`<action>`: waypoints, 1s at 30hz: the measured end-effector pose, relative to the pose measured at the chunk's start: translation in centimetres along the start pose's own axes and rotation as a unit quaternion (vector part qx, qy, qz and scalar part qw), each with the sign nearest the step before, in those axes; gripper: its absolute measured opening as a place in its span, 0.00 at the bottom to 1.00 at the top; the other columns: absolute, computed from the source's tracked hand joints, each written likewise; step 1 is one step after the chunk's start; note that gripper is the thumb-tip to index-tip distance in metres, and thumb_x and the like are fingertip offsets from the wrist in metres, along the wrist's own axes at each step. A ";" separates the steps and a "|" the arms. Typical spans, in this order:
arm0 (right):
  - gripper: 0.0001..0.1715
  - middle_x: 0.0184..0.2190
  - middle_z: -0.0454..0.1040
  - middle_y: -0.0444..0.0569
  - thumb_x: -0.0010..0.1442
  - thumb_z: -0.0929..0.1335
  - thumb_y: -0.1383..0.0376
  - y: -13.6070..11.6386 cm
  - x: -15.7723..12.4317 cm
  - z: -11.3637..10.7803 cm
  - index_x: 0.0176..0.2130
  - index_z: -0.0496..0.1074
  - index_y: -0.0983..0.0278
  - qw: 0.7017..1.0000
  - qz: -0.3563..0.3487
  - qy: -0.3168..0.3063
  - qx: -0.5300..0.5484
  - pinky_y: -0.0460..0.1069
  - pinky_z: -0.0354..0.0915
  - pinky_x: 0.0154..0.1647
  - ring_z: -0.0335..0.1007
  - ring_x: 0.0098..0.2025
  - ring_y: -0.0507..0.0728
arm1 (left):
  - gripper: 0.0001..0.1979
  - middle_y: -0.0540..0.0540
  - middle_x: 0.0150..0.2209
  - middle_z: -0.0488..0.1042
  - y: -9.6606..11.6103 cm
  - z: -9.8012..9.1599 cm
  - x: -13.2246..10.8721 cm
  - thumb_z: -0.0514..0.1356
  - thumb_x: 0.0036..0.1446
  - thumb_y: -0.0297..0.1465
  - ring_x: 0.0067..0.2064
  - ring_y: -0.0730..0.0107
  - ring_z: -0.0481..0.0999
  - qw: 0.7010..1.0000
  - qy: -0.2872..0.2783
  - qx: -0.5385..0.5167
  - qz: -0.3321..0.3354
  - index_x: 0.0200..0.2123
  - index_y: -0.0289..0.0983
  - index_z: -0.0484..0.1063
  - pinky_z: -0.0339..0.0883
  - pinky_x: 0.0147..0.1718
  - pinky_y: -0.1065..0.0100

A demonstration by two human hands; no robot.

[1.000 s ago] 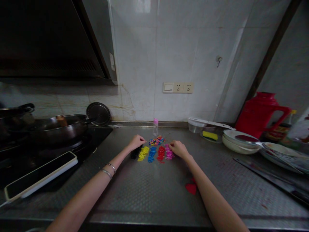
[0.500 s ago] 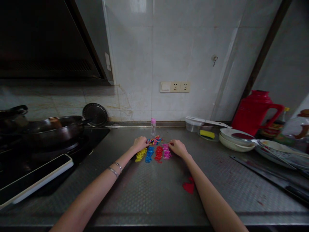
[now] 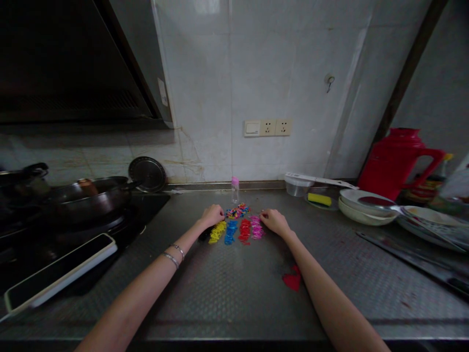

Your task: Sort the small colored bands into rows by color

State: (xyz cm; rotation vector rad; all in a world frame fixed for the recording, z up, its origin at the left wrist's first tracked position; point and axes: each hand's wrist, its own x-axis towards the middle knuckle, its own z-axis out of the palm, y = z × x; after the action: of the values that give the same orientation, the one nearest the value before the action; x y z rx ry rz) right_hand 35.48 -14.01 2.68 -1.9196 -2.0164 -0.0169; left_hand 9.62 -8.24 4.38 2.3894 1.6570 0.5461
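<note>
Small rubber bands lie sorted by colour on the metal counter: a yellow pile [image 3: 217, 232], a blue pile [image 3: 230, 232], a red pile [image 3: 245, 231] and a pink pile [image 3: 257, 228]. A black pile [image 3: 205, 234] shows partly below my left wrist. Behind them is a mixed-colour pile [image 3: 239, 210]. My left hand [image 3: 212, 215], fingers pinched, rests at the left edge of the mixed pile. My right hand [image 3: 274, 221] is closed in a pinch just right of the pink pile. Anything between either hand's fingertips is too small to make out. A clear bottle with a pink cap [image 3: 235, 189] stands behind.
At left are a phone-like device [image 3: 62, 271] and a pan [image 3: 91, 195] on the stove. Right of my hands sit a plastic tub [image 3: 296, 187], a yellow sponge [image 3: 319, 199], stacked bowls [image 3: 366, 215], a knife [image 3: 403, 259] and a red thermos [image 3: 392, 164]. A red heart-shaped piece [image 3: 292, 280] lies beside my right forearm.
The view has shifted slightly, so things appear a little further right. Both hands stay close to the same piles, fingers still pinched. More of the black pile shows beside the yellow one.
</note>
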 end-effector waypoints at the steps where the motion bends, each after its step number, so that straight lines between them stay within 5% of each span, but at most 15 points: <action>1: 0.18 0.35 0.75 0.50 0.58 0.58 0.59 0.0 0.0 0.0 0.33 0.74 0.61 1.000 -0.002 0.001 0.001 0.44 0.55 0.29 0.69 0.38 0.54 | 0.06 0.45 0.29 0.76 0.0 0.0 0.0 0.59 0.42 0.29 0.33 0.65 0.73 1.000 0.003 0.002 0.003 0.23 0.39 0.77 0.60 0.32 0.71; 12: 0.18 0.34 0.75 0.49 0.58 0.58 0.59 0.1 0.0 0.1 0.32 0.74 0.61 1.000 -0.013 0.005 0.004 0.44 0.52 0.27 0.69 0.36 0.54 | 0.09 0.46 0.28 0.76 -0.7 -0.2 0.5 0.57 0.44 0.29 0.30 0.68 0.72 1.000 0.000 0.001 0.025 0.27 0.39 0.77 0.59 0.28 0.72; 23: 0.18 0.34 0.75 0.50 0.58 0.58 0.59 0.1 0.1 0.1 0.33 0.74 0.62 1.000 -0.008 -0.005 0.004 0.43 0.54 0.29 0.69 0.37 0.54 | 0.12 0.47 0.30 0.76 1.7 0.4 -1.2 0.55 0.45 0.31 0.30 0.70 0.71 0.989 -0.035 -0.034 0.137 0.31 0.37 0.77 0.60 0.31 0.74; 30: 0.17 0.33 0.74 0.49 0.58 0.59 0.61 0.3 0.0 0.1 0.32 0.73 0.62 1.000 -0.020 -0.007 0.011 0.43 0.52 0.27 0.68 0.35 0.53 | 0.15 0.45 0.31 0.76 0.1 0.3 -0.8 0.55 0.46 0.34 0.31 0.69 0.71 0.989 -0.014 -0.106 0.102 0.34 0.34 0.76 0.61 0.31 0.73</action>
State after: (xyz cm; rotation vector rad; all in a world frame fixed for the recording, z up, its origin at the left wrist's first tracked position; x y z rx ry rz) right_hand 35.75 -13.93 2.52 -1.8699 -2.0555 0.0093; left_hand 9.58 -9.00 4.03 2.4086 1.2793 0.6813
